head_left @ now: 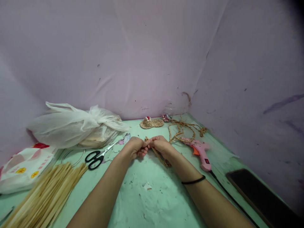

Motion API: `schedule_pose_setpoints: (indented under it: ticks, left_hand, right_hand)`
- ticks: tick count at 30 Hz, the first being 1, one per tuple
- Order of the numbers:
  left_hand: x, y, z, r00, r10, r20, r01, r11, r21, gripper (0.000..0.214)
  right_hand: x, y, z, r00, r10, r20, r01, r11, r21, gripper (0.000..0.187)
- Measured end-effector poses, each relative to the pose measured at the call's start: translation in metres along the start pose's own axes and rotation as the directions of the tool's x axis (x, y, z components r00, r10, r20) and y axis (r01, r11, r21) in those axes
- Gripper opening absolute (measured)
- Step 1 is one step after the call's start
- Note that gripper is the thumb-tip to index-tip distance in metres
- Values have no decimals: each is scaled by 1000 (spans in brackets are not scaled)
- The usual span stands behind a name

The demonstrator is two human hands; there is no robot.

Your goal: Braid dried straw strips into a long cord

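Over the middle of the green table, my left hand [137, 148] and my right hand [161, 145] meet at the fingertips, both closed in a pinch. A tan straw strand [156, 155] is gripped between them. One short end pokes up above the fingers, and a longer part hangs below my right hand toward the tabletop. The exact spot where the fingertips press is hidden. Just beyond my hands lies a small woven straw slipper [152, 123] with white and red beads on it. A loose heap of braided straw cord [181, 129] rests to the right of it.
Black-handled scissors [97, 157] and a bundle of flat straw strips [52, 186] lie left, before a knotted white plastic bag [83, 125] and a printed packet [26, 166]. On the right are a pink glue gun [201, 150] with a black cable and a dark flat slab [261, 193].
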State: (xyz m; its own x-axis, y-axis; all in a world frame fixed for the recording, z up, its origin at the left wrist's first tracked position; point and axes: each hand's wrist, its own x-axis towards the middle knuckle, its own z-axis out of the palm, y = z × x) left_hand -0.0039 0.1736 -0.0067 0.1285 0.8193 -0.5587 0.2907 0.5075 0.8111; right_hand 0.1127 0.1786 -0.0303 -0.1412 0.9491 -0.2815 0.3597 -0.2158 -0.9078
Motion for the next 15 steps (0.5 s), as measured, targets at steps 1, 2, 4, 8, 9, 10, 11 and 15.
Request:
schedule_pose_setpoints:
  ticks: [1, 2, 4, 8, 9, 10, 11, 15]
  left_hand:
    - [3, -3, 0, 1000, -5, -18, 5, 1000, 22, 14]
    - [6, -5, -1, 999, -11, -36, 12, 999, 48, 15]
    - [8, -7, -1, 996, -9, -87, 19, 994, 108, 16]
    - [10, -8, 2, 979, 48, -200, -9, 982, 190, 19]
    - [10, -8, 3, 975, 62, -214, -21, 981, 192, 19]
    - [10, -8, 4, 973, 71, -222, -28, 982, 189, 20]
    - [10, -8, 5, 972, 72, -223, -32, 983, 181, 20]
    - [8, -7, 5, 982, 25, -189, -3, 994, 114, 19]
  right_hand:
    - [0, 0, -1, 1000, -10, 13, 10, 999, -36, 9]
    - [1, 0, -2, 1000, -15, 23, 17, 998, -63, 9]
    - [-1, 0, -4, 997, -70, 13, 71, 977, -200, 7]
    - [-12, -8, -6, 951, -307, 22, 225, 646, -729, 15]
    - [-16, -11, -6, 942, -335, 31, 223, 555, -801, 17]
    - [-19, -14, -6, 941, -339, 22, 203, 511, -835, 19]
    - [-22, -17, -6, 943, -333, -3, 173, 497, -851, 19]
    - [-31, -25, -2, 964, -251, -82, 71, 546, -834, 18]
